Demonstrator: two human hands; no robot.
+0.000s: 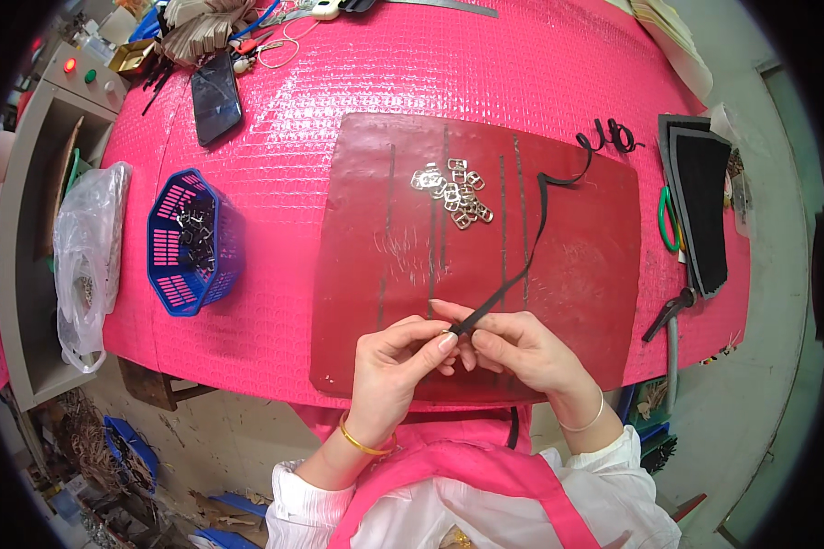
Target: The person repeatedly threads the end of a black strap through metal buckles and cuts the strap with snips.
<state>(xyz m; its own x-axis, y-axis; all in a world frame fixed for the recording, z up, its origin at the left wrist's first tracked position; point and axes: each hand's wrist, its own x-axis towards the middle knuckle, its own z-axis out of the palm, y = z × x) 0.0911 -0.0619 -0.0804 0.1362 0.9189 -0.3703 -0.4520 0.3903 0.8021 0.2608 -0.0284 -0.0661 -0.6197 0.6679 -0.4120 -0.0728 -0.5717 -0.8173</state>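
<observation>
Your left hand [395,359] is closed at the fingertips, thumb and forefinger pinching the near end of a narrow black strap [543,216]. A small metallic glint shows at that pinch; whether it is a buckle cannot be confirmed. Your right hand [533,353] is loosely curled, with the forefinger reaching toward the left hand and passing by the strap, and the thumb apart from the forefinger; how firmly it grips, if at all, cannot be told. The step in hand is judged to be working the strap end at the fingertips, probably to fit a buckle. The next move appears to call for a firm left pinch while your right fingers guide or draw the strap end. From your hands, the strap runs up and to the right across the red mat [581,293], its far end coiled past the mat's upper right edge. Loose silver buckles [454,193] lie in a cluster on the mat, ahead of your hands and apart from the strap. Left of the mat, a blue basket [213,291] containing small dark and shiny pieces stands on the pink table cover [279,311]; a phone [217,99] lies beyond it.
</observation>
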